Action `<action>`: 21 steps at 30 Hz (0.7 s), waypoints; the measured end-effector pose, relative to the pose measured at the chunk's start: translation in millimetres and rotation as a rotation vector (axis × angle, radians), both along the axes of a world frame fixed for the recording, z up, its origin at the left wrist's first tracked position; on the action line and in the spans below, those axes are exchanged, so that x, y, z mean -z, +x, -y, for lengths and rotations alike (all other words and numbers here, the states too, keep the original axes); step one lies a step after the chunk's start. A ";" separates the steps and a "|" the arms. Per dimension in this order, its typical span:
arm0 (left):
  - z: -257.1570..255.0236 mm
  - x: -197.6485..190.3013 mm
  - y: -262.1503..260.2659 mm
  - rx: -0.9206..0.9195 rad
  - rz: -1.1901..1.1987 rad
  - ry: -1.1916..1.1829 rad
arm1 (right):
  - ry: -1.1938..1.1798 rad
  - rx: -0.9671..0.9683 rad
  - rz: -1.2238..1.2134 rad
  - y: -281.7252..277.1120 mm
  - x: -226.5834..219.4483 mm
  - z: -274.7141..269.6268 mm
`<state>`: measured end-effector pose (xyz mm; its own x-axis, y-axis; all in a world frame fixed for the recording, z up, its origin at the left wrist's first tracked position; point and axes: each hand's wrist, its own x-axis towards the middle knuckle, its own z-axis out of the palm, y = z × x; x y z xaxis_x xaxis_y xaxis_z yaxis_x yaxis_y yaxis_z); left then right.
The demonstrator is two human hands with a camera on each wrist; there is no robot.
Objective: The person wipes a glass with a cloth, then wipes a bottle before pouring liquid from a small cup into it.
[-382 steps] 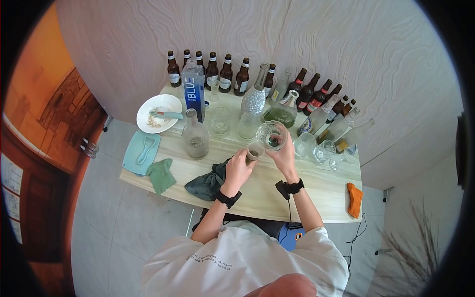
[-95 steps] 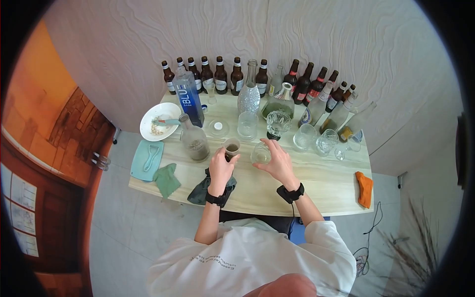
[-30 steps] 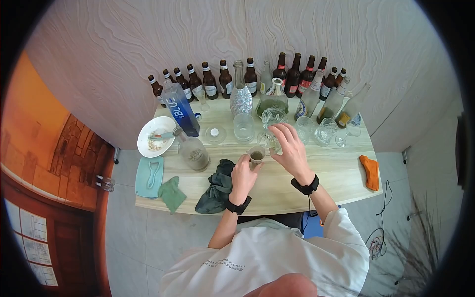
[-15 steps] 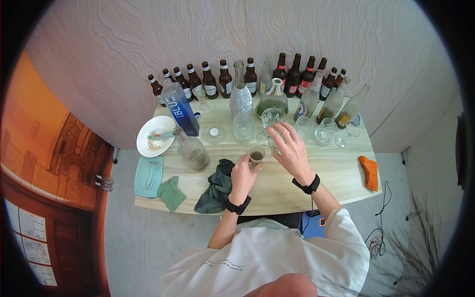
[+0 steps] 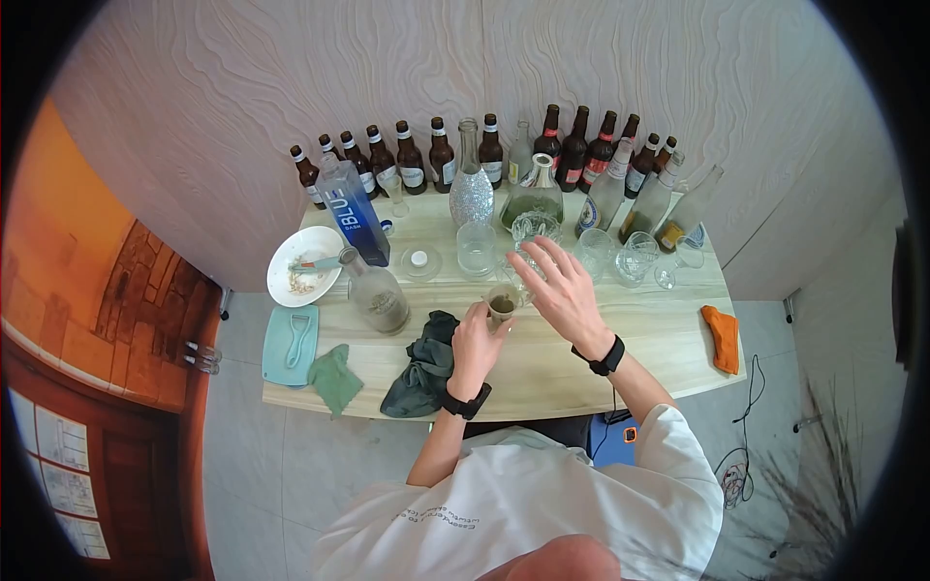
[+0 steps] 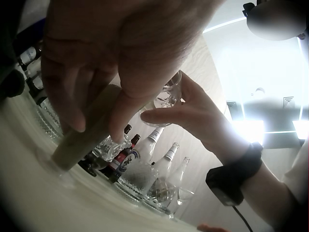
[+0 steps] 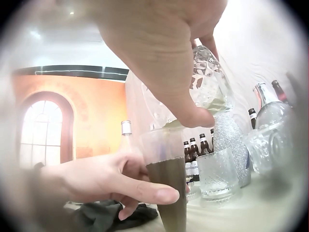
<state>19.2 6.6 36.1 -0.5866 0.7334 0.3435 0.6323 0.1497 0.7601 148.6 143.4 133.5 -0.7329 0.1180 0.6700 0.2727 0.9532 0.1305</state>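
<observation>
The left hand (image 5: 477, 347) grips a narrow clear cup (image 5: 502, 305) of dark greenish-brown liquid, upright at the middle of the table. Curled around a clear faceted glass (image 7: 212, 84), the right hand (image 5: 567, 302) holds it tilted, its lower edge at the cup's mouth in the right wrist view. A little pale liquid lies in the low side of this glass. Fingers partly hide the glass in the head view. In the left wrist view, the cup (image 6: 79, 140) stands near the tabletop beneath the left hand (image 6: 125, 48), with the right hand (image 6: 203, 116) beyond.
Brown bottles (image 5: 441, 157) line the back, behind a silver bottle (image 5: 472, 194) and a green-filled flask (image 5: 532, 205). Tumblers (image 5: 476, 250) stand beyond the hands. A cloudy bottle (image 5: 376, 298), dark cloth (image 5: 421, 373), plate (image 5: 291, 242) and blue board (image 5: 281, 353) are at left; orange cloth (image 5: 722, 339) at right.
The cup has shifted right since a few seconds ago, and the right hand has lifted the glass beside it. Over the last half second the right hand has edged left, tipping the glass toward the cup.
</observation>
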 end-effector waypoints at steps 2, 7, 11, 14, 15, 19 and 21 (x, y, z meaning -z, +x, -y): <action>-0.3 0.6 0.1 -0.005 0.001 -0.025 | 0.024 -0.009 0.012 -1.1 -2.0 0.4; -0.2 6.7 -1.6 0.005 -0.023 -0.012 | 0.120 -0.037 0.065 -2.1 -0.3 -4.2; -1.6 8.0 -0.7 -0.004 -0.013 -0.008 | 0.210 -0.102 0.085 -1.0 2.7 -10.6; -1.8 9.5 -1.2 0.000 -0.020 -0.014 | 0.255 -0.131 0.093 -1.0 3.6 -12.8; -1.6 9.9 -1.4 0.005 -0.027 -0.011 | 0.258 -0.139 0.095 -0.8 3.4 -13.3; -0.5 7.8 -1.2 0.007 -0.015 -0.012 | 0.247 -0.158 0.091 -2.0 2.8 -14.6; -0.5 6.1 -0.3 0.007 -0.011 0.003 | 0.198 -0.154 0.074 -2.7 2.5 -14.7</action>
<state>18.9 7.1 29.9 -0.5774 0.7366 0.3523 0.6419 0.1428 0.7534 145.9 158.0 131.0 -0.7799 -0.1266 0.6130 0.1094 0.9367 0.3327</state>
